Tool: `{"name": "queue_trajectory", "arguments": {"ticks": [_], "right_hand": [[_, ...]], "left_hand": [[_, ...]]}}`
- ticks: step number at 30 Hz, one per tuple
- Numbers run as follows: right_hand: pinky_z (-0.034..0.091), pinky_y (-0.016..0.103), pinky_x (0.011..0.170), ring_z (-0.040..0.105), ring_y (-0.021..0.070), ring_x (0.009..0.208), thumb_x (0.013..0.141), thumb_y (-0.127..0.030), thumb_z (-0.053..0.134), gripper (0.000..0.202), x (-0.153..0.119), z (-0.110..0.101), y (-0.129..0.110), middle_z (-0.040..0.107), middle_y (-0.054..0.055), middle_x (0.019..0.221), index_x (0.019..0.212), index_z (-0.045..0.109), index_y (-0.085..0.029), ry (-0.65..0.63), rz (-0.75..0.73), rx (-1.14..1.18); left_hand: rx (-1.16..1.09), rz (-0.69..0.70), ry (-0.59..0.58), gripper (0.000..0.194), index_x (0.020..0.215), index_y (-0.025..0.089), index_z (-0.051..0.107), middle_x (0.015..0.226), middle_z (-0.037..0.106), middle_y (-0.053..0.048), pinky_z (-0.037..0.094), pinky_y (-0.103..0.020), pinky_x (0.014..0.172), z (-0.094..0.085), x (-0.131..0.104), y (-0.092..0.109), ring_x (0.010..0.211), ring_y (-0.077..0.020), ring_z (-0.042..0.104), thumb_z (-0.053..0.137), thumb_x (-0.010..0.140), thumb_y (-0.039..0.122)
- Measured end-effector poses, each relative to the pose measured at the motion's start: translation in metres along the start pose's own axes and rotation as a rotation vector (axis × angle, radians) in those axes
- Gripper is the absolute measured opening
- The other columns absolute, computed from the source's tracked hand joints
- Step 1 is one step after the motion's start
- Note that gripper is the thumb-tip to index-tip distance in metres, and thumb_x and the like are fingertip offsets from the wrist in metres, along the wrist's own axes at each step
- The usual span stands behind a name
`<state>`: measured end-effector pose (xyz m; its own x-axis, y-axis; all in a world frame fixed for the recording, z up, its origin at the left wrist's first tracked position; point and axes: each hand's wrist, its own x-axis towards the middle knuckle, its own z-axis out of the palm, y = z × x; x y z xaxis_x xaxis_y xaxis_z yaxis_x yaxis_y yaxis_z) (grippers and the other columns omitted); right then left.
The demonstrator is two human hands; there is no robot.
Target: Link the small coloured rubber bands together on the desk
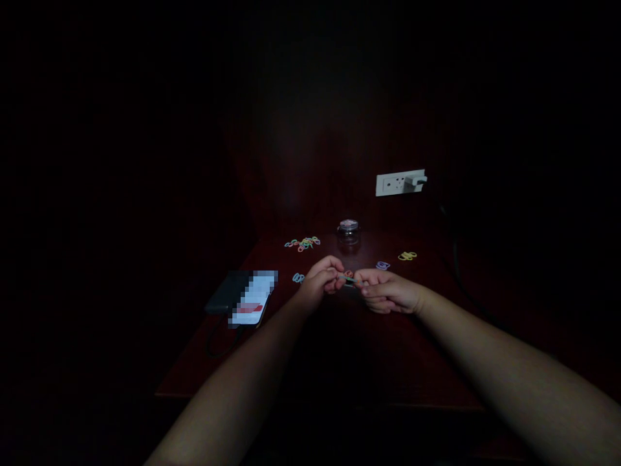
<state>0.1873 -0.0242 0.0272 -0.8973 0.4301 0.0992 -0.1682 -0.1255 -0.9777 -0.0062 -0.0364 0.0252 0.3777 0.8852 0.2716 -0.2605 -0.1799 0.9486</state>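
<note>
A small green hair tie (pixel 348 279) is drawn out between my two hands above the table. My left hand (pixel 320 283) pinches one end of it, and the fingers of my right hand (pixel 385 291) are closed on the other. Just behind the fingertips shows an orange hair tie (pixel 348 274), partly hidden. Blue hair ties (pixel 297 278) lie left of my left hand. Beyond my right hand are purple hair ties (pixel 383 265) and, farther right, yellow hair ties (pixel 407 256). A mixed-colour pile of hair ties (pixel 303 244) rests toward the back left.
A clear lidded jar (pixel 348 234) stands at the back of the dark red table (pixel 194 372). On the left lie a lit phone (pixel 257 299) and a dark flat case (pixel 224 292). A wall socket (pixel 388 185) holds a plugged-in charger (pixel 414 182); its cable runs down the right side.
</note>
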Motion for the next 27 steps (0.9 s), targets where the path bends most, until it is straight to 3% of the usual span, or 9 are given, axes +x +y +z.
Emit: {"name": "queue_trajectory", "arguments": {"ticks": [7, 13, 17, 21, 27], "right_hand": [[0.022, 0.013, 0.032, 0.022, 0.0012, 0.027, 0.079, -0.021, 0.059, 0.027, -0.002, -0.006, -0.001, 0.036, -0.015, 0.039, 0.075, 0.032, -0.02, 0.014, -0.032, -0.047], [0.023, 0.014, 0.032, 0.024, 0.0012, 0.027, 0.077, -0.021, 0.061, 0.029, -0.004, -0.011, -0.002, 0.038, -0.015, 0.041, 0.074, 0.032, -0.02, 0.05, -0.041, -0.069], [0.024, 0.014, 0.032, 0.025, 0.0015, 0.028, 0.076, -0.025, 0.062, 0.028, 0.0, -0.003, 0.001, 0.038, -0.015, 0.04, 0.074, 0.035, -0.019, 0.067, 0.0, -0.074], [0.023, 0.015, 0.034, 0.034, 0.0027, 0.031, 0.076, -0.028, 0.063, 0.025, 0.002, 0.0, 0.006, 0.042, -0.011, 0.045, 0.075, 0.04, -0.017, 0.042, 0.074, -0.124], [0.021, 0.017, 0.036, 0.039, 0.0043, 0.034, 0.076, -0.031, 0.061, 0.023, 0.001, -0.005, 0.007, 0.042, -0.01, 0.045, 0.075, 0.045, -0.016, 0.029, 0.142, -0.22]], "left_hand": [[0.023, -0.022, -0.066, 0.021, 0.08, 0.015, 0.043, 0.051, 0.042, 0.006, 0.018, -0.017, 0.042, -0.002, -0.002, 0.003, 0.04, -0.0036, 0.024, 0.051, 0.07, 0.032], [0.073, 0.011, -0.036, 0.022, 0.077, 0.016, 0.041, 0.05, 0.041, 0.006, 0.015, -0.018, 0.042, -0.006, -0.003, 0.007, 0.039, -0.0035, 0.021, 0.05, 0.071, 0.036], [0.183, -0.03, -0.055, 0.022, 0.077, 0.015, 0.044, 0.052, 0.044, 0.005, 0.02, -0.018, 0.044, 0.0, -0.005, 0.004, 0.042, -0.0048, 0.03, 0.051, 0.072, 0.036], [0.375, -0.05, -0.154, 0.018, 0.079, 0.014, 0.049, 0.06, 0.052, 0.002, 0.028, -0.019, 0.049, 0.002, -0.008, 0.001, 0.052, -0.007, 0.042, 0.056, 0.072, 0.029], [0.444, -0.13, -0.176, 0.019, 0.085, 0.014, 0.05, 0.063, 0.054, 0.001, 0.027, -0.018, 0.048, 0.001, -0.009, 0.0, 0.05, -0.0061, 0.041, 0.057, 0.074, 0.029]]}}
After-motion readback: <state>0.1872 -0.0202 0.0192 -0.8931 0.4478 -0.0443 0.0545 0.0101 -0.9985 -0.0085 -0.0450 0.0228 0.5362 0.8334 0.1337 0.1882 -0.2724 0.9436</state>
